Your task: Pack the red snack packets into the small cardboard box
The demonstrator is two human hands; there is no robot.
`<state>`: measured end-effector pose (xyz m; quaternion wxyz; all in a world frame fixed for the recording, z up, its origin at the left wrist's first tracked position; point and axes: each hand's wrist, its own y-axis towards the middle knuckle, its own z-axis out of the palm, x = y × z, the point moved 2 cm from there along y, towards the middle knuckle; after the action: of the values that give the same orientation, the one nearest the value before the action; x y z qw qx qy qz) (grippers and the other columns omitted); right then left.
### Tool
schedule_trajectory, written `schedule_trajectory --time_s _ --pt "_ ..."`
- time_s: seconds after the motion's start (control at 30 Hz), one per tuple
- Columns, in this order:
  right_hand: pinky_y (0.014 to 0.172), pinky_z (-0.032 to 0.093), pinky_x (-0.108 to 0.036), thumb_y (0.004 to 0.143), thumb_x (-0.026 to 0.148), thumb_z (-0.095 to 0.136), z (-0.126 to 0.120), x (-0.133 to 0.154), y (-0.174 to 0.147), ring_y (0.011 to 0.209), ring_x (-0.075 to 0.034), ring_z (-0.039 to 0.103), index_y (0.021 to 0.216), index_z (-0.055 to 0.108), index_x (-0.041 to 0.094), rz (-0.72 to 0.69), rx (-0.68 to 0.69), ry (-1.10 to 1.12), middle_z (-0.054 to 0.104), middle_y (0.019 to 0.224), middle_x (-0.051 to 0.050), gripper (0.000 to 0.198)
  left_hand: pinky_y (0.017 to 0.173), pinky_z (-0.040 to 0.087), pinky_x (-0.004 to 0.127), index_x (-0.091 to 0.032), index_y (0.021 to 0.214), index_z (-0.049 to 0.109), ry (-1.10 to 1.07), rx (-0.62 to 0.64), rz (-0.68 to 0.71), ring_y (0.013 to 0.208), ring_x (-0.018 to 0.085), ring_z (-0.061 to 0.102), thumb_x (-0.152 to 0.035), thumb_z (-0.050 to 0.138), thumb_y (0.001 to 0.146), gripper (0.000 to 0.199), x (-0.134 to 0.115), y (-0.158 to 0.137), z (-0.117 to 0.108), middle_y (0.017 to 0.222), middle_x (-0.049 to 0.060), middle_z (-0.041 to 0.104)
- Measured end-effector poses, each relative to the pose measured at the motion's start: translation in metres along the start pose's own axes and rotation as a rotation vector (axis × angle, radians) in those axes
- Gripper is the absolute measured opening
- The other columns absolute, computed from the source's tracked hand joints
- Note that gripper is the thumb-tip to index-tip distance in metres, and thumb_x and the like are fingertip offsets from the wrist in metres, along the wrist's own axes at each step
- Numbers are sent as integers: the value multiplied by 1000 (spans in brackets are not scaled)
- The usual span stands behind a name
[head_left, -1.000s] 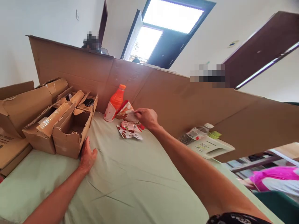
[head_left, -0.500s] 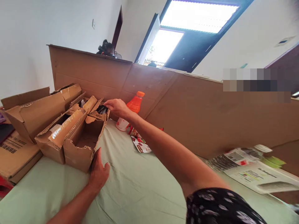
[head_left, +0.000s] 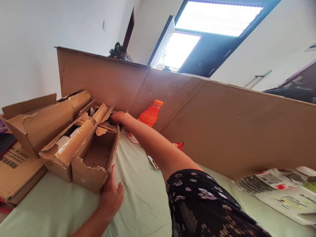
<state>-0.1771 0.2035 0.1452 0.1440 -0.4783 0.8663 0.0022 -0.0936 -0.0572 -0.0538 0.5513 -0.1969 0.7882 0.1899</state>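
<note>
My left hand rests flat on the green cloth against the front corner of an open torn cardboard box. My right hand reaches over that box to its far end, fingers on something dark there; what it grips is hidden. An orange drink bottle stands just behind my right forearm, against the cardboard wall. Red and white packets lie on the cloth, mostly hidden under my arm.
More opened cardboard boxes crowd the left side, with a flat carton below them. Printed papers and a plastic bottle lie at the right. A person's head shows behind the cardboard wall.
My right hand left the packets by the bottle and moved left to the far end of the open box. My left hand stayed at the box corner. The view shifted left.
</note>
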Motion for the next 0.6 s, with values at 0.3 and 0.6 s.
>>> schedule_trajectory --time_s 0.3,0.6 --pt "91 57 -44 97 38 64 -4 -4 -13 107 -22 65 125 62 17 93 -60 -2 64 125 -10 36 127 26 44 -12 148 40 37 -10 30 150 26 36 -16 49 80 68 0 3 1 159 16 41" --pt "84 51 -31 98 23 42 -60 -48 -69 106 -24 69 121 73 22 337 -472 89 75 118 -10 39 127 26 44 -13 145 43 42 -59 77 149 24 38 -13 46 80 65 4 6 0 157 16 45"
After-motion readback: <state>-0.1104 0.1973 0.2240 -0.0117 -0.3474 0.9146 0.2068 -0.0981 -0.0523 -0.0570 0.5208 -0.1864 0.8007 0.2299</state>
